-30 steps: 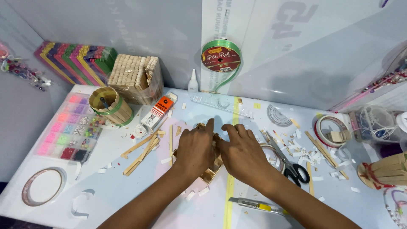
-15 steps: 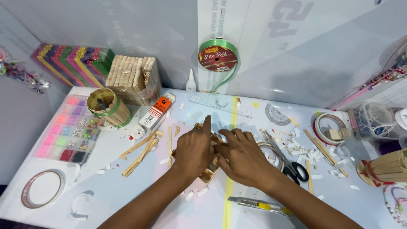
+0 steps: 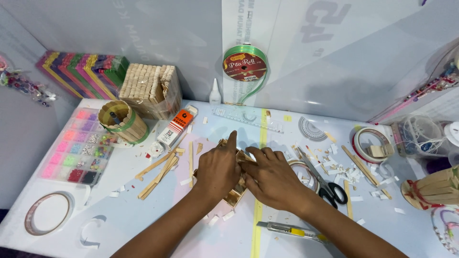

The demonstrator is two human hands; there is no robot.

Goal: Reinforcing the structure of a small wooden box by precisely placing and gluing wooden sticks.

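A small frame built of wooden craft sticks (image 3: 235,196) lies flat in the middle of the white table (image 3: 143,215). My left hand (image 3: 218,168) rests on top of it, fingers closed, index finger pointing away from me. Touching it from the right, my right hand (image 3: 271,177) presses on the same frame with its fingers spread over the sticks. Most of the frame is hidden under both hands; only its near corner and a far edge show.
Loose sticks (image 3: 158,174) lie left of the hands. Scissors (image 3: 330,188) and a tape roll (image 3: 368,139) are to the right, a yellow utility knife (image 3: 289,231) in front. A bead box (image 3: 76,150), stick cup (image 3: 122,120), stick bundle (image 3: 150,90), glue bottle (image 3: 215,91), ruler (image 3: 246,119) and green ribbon spool (image 3: 246,64) stand behind.
Both hands stay on the stick frame. The right hand's fingers have shifted slightly across it, and the left index finger has stretched forward.
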